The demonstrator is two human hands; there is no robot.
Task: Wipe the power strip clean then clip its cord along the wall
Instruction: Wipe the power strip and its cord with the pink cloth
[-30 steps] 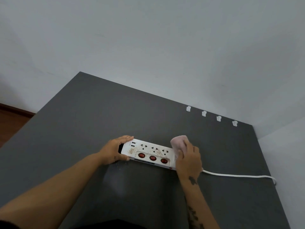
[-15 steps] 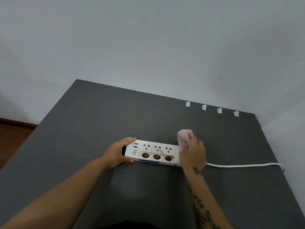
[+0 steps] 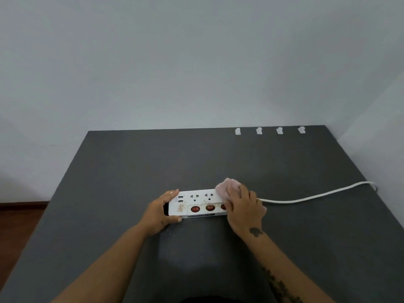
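A white power strip [image 3: 196, 204] with red switches lies on the dark grey table [image 3: 131, 171], with brownish crumbs on its left part. My left hand [image 3: 159, 212] grips the strip's left end. My right hand [image 3: 243, 208] presses a pale pink cloth [image 3: 228, 186] onto the strip's right end, covering it. The white cord [image 3: 317, 196] runs right from under my right hand to the table's right edge. Several white cord clips [image 3: 237, 131] sit in a row at the table's far edge against the wall.
White walls close the table at the back and on the right. The table's left edge drops to a brown wooden floor [image 3: 19, 217]. A few crumbs lie on the table just in front of the strip.
The cloth under my right hand has slid left along the strip, now covering the right socket and part of the third switch. My left hand stays on the left end. The camera view shifted.
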